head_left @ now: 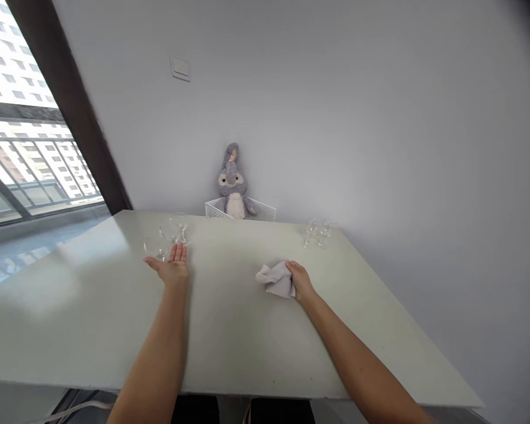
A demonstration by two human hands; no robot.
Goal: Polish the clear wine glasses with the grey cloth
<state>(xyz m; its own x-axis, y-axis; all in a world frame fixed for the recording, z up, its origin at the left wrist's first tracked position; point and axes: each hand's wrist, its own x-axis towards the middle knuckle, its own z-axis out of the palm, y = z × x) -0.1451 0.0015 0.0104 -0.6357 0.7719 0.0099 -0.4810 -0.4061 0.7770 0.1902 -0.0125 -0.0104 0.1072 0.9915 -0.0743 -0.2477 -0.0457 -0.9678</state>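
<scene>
Over tbl (229, 341), R hand (301, 279) grips cloth (277, 279); L hand (171, 265) nr glasses (155, 245).

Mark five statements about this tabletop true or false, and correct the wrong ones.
1. The right hand holds a pale cloth. True.
2. The left hand is clenched into a fist. False: its palm is turned up, with the fingers extended.
3. Clear glassware stands on the table close to the left hand. True.
4. The plush toy lies on the table between the two hands. False: it sits in a white basket by the wall.
5. The wall switch appears higher in the picture than the plush toy. True.
</scene>
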